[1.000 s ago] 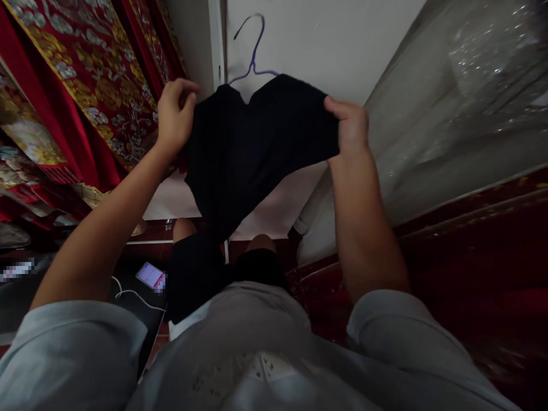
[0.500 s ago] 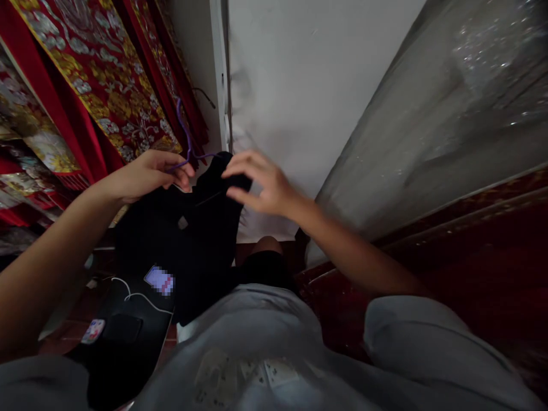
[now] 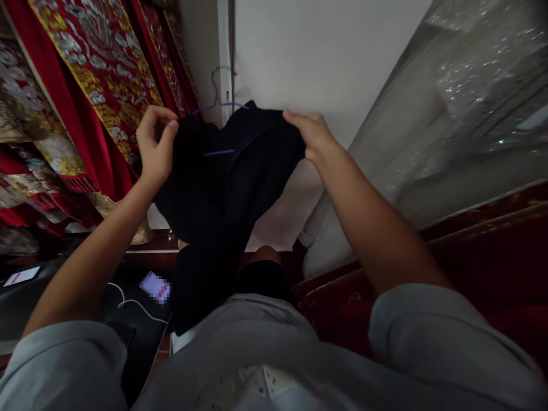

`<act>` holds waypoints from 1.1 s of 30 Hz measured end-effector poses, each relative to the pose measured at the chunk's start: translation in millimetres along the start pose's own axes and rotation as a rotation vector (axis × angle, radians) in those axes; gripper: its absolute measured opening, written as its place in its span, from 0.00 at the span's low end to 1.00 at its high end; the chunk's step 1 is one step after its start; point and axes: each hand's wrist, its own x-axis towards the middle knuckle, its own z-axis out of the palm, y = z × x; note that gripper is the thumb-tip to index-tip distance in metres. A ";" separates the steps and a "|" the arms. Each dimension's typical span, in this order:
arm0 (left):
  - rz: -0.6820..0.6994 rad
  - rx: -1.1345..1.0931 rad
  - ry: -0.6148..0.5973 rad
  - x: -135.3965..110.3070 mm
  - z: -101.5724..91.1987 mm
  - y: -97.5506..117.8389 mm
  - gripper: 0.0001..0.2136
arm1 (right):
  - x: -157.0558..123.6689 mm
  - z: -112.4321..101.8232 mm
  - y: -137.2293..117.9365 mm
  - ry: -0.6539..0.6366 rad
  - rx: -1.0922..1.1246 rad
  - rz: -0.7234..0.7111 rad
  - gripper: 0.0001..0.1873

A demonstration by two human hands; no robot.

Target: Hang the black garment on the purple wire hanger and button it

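I hold a black garment [image 3: 222,182] up in front of me on a thin purple wire hanger [image 3: 218,100]. My left hand [image 3: 156,142] pinches the garment's left shoulder, fingers closed on the cloth. My right hand [image 3: 310,131] grips the right shoulder the same way. The hanger's hook sticks up above the collar, and a purple bar of it shows across the neck opening. The rest of the garment hangs down toward my lap.
Red and gold embroidered fabric [image 3: 98,74] hangs on the left. A white wall [image 3: 321,51] is ahead, a glittery grey sheet [image 3: 462,103] on the right. A lit phone [image 3: 153,285] with a white cable [image 3: 128,299] lies on a dark surface below left.
Both hands came down and together over the garment and hanger half a second ago. They have since risen and spread apart, holding the garment up by its shoulders again.
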 end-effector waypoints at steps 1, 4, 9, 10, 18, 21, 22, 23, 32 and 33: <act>-0.009 0.015 -0.056 -3.8 5.8 -1.5 0.07 | 12.8 -0.9 -4.5 0.009 0.000 0.005 0.11; -0.032 0.077 -0.322 -19.4 25.4 -12.0 0.16 | 35.4 -1.4 -14.3 -0.021 -0.029 0.022 0.12; -0.022 0.457 -0.546 -46.7 53.8 -39.1 0.22 | 35.9 14.5 -13.7 -0.103 -0.051 0.052 0.12; -0.047 0.555 -0.589 -51.5 56.8 -43.4 0.19 | 36.0 18.4 -10.9 -0.107 -0.040 0.070 0.11; -0.021 0.515 -0.862 -98.0 59.1 -54.1 0.11 | 36.2 -16.5 26.1 0.026 0.072 0.090 0.14; 0.051 0.193 -0.877 -121.9 62.9 -49.1 0.09 | 26.0 -46.4 37.9 0.030 0.088 0.118 0.16; 0.070 0.111 -0.870 -130.3 65.9 -45.8 0.09 | 23.5 -53.6 40.8 0.061 0.116 0.127 0.15; 0.078 0.044 -0.860 -138.6 69.8 -41.5 0.09 | 21.9 -58.6 43.5 0.097 0.139 0.122 0.13; -0.120 -0.385 -0.653 -180.8 143.8 13.5 0.10 | -18.9 -16.6 59.8 0.573 -0.388 -0.360 0.23; -0.184 -0.427 -0.619 -185.1 153.0 17.4 0.12 | -30.1 -9.1 56.2 0.531 -0.397 -0.408 0.22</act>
